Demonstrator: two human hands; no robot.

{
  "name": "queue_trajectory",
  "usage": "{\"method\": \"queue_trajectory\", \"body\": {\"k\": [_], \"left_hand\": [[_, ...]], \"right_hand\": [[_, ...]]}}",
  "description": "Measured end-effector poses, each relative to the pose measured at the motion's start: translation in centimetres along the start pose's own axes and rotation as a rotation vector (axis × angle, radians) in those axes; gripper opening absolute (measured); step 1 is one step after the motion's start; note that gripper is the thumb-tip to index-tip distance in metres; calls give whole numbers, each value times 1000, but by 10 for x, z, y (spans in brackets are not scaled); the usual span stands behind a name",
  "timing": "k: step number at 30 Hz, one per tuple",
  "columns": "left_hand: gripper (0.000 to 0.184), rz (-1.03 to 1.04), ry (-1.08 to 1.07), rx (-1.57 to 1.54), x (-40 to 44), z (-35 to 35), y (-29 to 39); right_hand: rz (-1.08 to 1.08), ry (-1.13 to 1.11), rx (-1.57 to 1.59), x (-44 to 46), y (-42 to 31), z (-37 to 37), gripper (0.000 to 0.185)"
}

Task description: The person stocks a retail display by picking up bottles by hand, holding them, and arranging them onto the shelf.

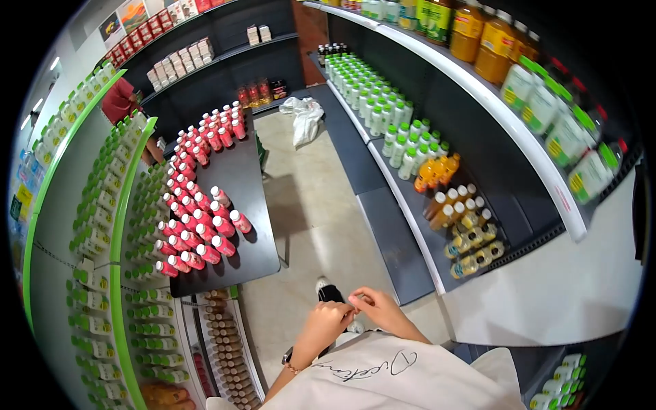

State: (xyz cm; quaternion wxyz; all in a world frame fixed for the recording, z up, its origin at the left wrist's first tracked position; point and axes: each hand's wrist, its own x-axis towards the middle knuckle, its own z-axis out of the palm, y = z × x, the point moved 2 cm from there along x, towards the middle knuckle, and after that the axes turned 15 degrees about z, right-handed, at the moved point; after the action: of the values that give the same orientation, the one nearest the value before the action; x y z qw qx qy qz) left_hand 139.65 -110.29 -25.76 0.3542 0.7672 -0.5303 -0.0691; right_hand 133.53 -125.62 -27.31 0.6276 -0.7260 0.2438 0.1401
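My left hand (329, 320) is in front of my body at the lower middle, its fingers curled downward and the palm hidden. I cannot make out anything in it. Beside it and close to its fingertips, my right hand (377, 306) has its fingers loosely bent and apart, with nothing visible in them. A dark watch (288, 355) and a bracelet (293, 370) are on my left wrist. Nearest to the hands is a dark table (236, 183), ahead and to the left, bearing many upright pink bottles with white caps (223, 244).
Along the right, a shelf holds green-capped white bottles (374, 117), orange bottles (437, 171) and amber drinks (471, 240). Green-edged shelves (117, 225) line the left. A white bag (307, 123) lies on the floor far ahead. Another person (119, 99) stands behind the left shelves.
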Motion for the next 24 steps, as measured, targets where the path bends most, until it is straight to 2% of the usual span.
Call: {"method": "queue_trajectory", "body": {"k": [7, 14, 19, 24], "left_hand": [[15, -98, 43, 47, 64, -47, -122], [17, -259, 260, -103, 112, -132, -224], [15, -359, 343, 7, 106, -161, -268], [14, -504, 431, 139, 86, -171, -274]], "right_hand": [[8, -43, -120, 127, -75, 4, 32], [-70, -187, -200, 267, -168, 24, 33], [-147, -325, -336, 317, -216, 55, 33], [-129, -469, -393, 341, -231, 91, 35]]}}
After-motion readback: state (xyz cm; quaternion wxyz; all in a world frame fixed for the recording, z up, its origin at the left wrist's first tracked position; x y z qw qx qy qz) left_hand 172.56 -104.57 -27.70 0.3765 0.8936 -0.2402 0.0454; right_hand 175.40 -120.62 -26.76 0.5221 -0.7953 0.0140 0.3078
